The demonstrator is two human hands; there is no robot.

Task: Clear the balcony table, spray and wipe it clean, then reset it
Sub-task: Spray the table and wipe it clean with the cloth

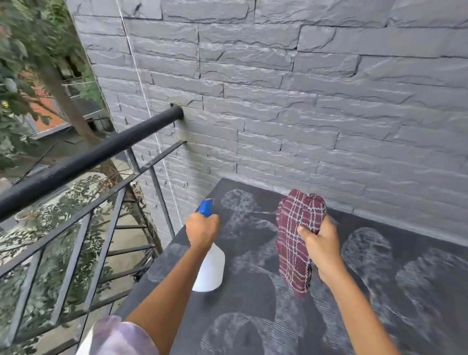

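The dark balcony table [249, 305] fills the lower right, and pale rounded marks cover its bare top. My left hand [202, 229] grips a white spray bottle [211, 269] by its neck. The bottle's blue nozzle [206, 207] sticks up past my fingers, pointing toward the far side of the table. The bottle hangs over the table's left part. My right hand [322, 244] is closed on a bunched maroon checked cloth [295, 238], held up above the table's middle with its tail hanging down.
A grey stone-brick wall [284, 86] stands right behind the table. A black metal railing [77, 161] with slanted bars runs along the left, close to the table's left edge. Beyond it are trees and a drop to the ground.
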